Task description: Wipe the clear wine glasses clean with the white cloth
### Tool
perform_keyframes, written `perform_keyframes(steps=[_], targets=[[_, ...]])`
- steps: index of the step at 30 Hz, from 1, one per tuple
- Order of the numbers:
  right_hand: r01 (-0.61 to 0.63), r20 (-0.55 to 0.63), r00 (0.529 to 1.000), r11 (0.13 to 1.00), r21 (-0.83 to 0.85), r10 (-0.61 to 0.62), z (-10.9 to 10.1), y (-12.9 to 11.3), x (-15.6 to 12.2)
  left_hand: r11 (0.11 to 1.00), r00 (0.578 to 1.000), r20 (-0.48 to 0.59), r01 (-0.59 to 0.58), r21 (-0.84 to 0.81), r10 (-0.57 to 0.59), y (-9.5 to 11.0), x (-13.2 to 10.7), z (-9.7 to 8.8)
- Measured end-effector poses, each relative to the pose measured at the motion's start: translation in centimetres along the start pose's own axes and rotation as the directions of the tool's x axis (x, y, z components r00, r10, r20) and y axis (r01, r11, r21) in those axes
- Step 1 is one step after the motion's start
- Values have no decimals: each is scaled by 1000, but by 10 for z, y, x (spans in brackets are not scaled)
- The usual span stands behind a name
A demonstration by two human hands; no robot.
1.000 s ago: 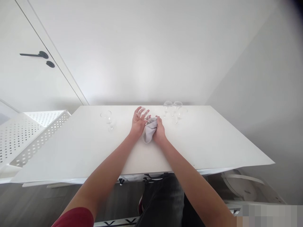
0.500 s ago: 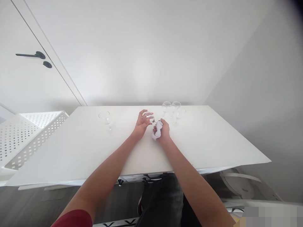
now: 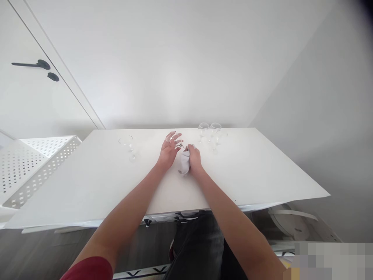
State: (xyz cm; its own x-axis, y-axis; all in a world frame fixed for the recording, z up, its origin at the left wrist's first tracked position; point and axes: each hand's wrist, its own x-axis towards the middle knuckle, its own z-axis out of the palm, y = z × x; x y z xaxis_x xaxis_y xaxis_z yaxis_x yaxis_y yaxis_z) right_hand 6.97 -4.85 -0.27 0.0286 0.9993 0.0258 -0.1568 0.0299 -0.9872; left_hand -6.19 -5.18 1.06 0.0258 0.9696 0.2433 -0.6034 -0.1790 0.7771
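Note:
My left hand (image 3: 169, 151) is wrapped round the bowl of a clear wine glass (image 3: 172, 137), lifted above the white table and tilted. In my right hand (image 3: 194, 157) is a bunched pale grey cloth (image 3: 184, 162), whose loose end hangs to the left of the fingers. The cloth meets the glass at its lower, stem end, though the stem itself is mostly hidden by the cloth and fingers. Off to the left, another stemmed glass (image 3: 126, 140) stands on the table. Several more stemmed glasses (image 3: 215, 127) stand close together at the back right, beyond my right hand.
The white table (image 3: 247, 167) runs up to the wall. A white perforated rack (image 3: 43, 171) stands at the left. A door with a black handle (image 3: 32, 64) is at the far left. Drawer fronts with black knobs (image 3: 147, 223) lie under the table's front edge.
Both hands have shifted a little left with the glass and cloth. The glass is turned differently, and the cloth hangs lower and more spread out. The whole view has also shifted slightly.

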Motion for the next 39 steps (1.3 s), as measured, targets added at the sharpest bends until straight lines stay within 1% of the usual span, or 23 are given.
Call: perform_keyframes(steps=[1,2,3,5,7,9,10,11,12,14,16,18,22,25,27,29,34,36,39], targets=[[108,-68,991,988,-111,-116,0,1,-1,1000,1000,-3,-7,11,7,0,0,0],[186,-111,970,955,-233,-216,-1,2,-2,1000,1000,-1,-15,23,15,0,-1,0],[238,-123,947,907,-348,-296,-2,2,-3,999,1000,2,-26,33,26,-1,-1,0],[303,-83,913,797,-522,-401,-4,2,-4,997,999,-1,-54,50,54,-1,-2,0],[364,-51,861,683,-633,-506,-7,0,-6,994,996,-24,-79,73,81,-1,-2,-1],[451,5,797,589,-671,-604,-10,-1,-9,991,992,-66,-98,92,104,-1,-1,-2],[490,52,780,557,-670,-624,-11,-2,-11,990,989,-90,-105,95,113,-2,0,-3],[519,113,779,535,-667,-616,-11,-2,-14,989,986,-116,-109,95,120,-2,1,-4],[536,184,792,519,-666,-581,-10,-2,-16,989,982,-142,-114,97,127,-2,2,-5],[542,322,824,487,-684,-466,-6,0,-20,986,973,-186,-120,115,140,-3,3,-7],[543,404,835,442,-714,-373,-1,3,-23,980,966,-204,-127,155,158,-2,3,-8],[536,440,842,391,-748,-312,4,4,-23,969,963,-203,-132,208,175,-2,2,-7],[475,454,880,261,-841,-139,9,0,-24,919,970,-172,-95,382,172,-2,-1,-5],[450,454,891,158,-879,-12,13,-5,-27,848,983,-112,-66,526,146,-4,-2,-5],[430,437,899,115,-895,38,15,-8,-29,819,986,-96,-57,571,136,-6,-1,-5],[408,414,909,84,-909,55,15,-9,-31,813,986,-97,-55,580,136,-7,0,-6],[397,397,917,18,-918,24,7,-10,-35,824,984,-102,-67,563,149,-9,1,-7],[396,396,918,2,-918,40,2,-9,-37,831,985,-93,-68,553,143,-11,1,-7],[390,390,919,-3,-921,53,-6,-7,-39,834,991,-51,-77,547,125,-13,2,-7]])
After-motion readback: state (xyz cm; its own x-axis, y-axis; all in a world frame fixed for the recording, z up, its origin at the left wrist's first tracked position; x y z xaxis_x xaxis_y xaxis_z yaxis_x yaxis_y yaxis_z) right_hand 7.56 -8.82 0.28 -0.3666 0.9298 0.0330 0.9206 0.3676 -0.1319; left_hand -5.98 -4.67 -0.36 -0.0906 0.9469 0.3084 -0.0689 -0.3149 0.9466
